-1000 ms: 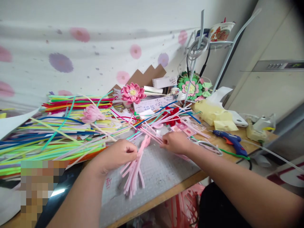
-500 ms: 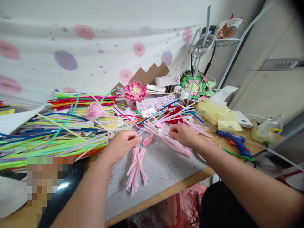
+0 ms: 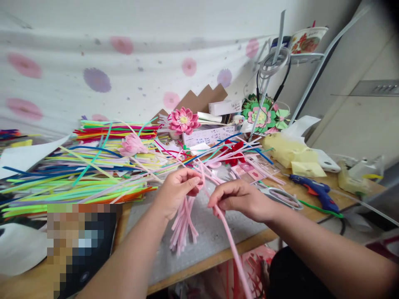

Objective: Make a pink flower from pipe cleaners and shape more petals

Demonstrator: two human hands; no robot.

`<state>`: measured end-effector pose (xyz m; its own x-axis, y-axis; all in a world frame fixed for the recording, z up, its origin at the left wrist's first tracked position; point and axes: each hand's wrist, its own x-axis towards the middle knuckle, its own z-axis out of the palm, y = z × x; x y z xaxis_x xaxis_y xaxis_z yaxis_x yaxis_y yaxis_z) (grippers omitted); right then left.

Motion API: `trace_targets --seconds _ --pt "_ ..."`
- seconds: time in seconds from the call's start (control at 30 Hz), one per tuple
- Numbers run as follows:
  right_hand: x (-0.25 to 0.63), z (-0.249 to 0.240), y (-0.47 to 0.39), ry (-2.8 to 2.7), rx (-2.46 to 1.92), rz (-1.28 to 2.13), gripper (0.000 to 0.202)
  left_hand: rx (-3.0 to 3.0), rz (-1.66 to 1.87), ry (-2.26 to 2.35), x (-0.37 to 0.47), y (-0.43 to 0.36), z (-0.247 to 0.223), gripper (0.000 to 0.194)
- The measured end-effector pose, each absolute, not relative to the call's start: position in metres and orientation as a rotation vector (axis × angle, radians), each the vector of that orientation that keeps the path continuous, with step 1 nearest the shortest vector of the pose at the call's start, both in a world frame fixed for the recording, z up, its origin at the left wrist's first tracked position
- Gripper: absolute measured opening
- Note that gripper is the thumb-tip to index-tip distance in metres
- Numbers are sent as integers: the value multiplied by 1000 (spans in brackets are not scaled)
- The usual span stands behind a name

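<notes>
A long pink pipe cleaner [image 3: 231, 241] runs between my hands and hangs down past the table's front edge. My left hand [image 3: 181, 189] pinches its upper end, which rises a little above the fingertips. Lower along the same stem, my right hand [image 3: 241, 200] grips it between thumb and fingers. Beneath my left hand a bunch of short pink stems [image 3: 184, 228] lies on the grey cutting mat [image 3: 149, 249]. Something pink shows by the left fingertips; whether it is the loose petal, I cannot tell. More long pink pipe cleaners lie behind my hands.
Colourful pipe cleaners [image 3: 77, 187] are piled at the left. A pink flower [image 3: 183, 121], a pale pink bud [image 3: 133, 145] and a red flower [image 3: 233, 152] are at the back. Scissors [image 3: 283, 197] and a blue glue gun [image 3: 316, 191] lie at the right.
My right hand has come away from the pink pile toward me, drawing out a long pipe cleaner. My left hand has moved slightly right and now pinches its upper end. The view has shifted slightly.
</notes>
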<state>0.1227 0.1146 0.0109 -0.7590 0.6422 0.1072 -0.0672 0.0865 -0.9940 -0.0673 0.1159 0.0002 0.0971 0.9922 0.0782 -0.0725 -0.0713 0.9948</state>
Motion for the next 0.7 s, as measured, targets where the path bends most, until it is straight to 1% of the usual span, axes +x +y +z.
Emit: trace_targets --seconds 0.13,0.23,0.33,0.4,0.5,0.6,0.7 --pt "123 12 114 -1772 -429 1777 10 1192 1019 1019 -68 114 0 23" --pt "122 14 113 -1852 -377 1671 9 1120 987 915 -67 112 0 27" --pt "123 15 114 -1903 -366 1427 10 1047 1098 816 -67 111 3 22" --pt "124 15 115 -1890 -398 1387 19 1019 1206 813 -66 111 5 16" --pt "125 12 119 -1887 -569 1319 29 1057 1332 861 -65 112 5 12" --pt "125 11 122 -1986 -774 937 25 1135 1368 923 -63 113 3 13" --pt "124 11 122 -2149 -838 599 19 1188 1353 992 -62 113 1 16"
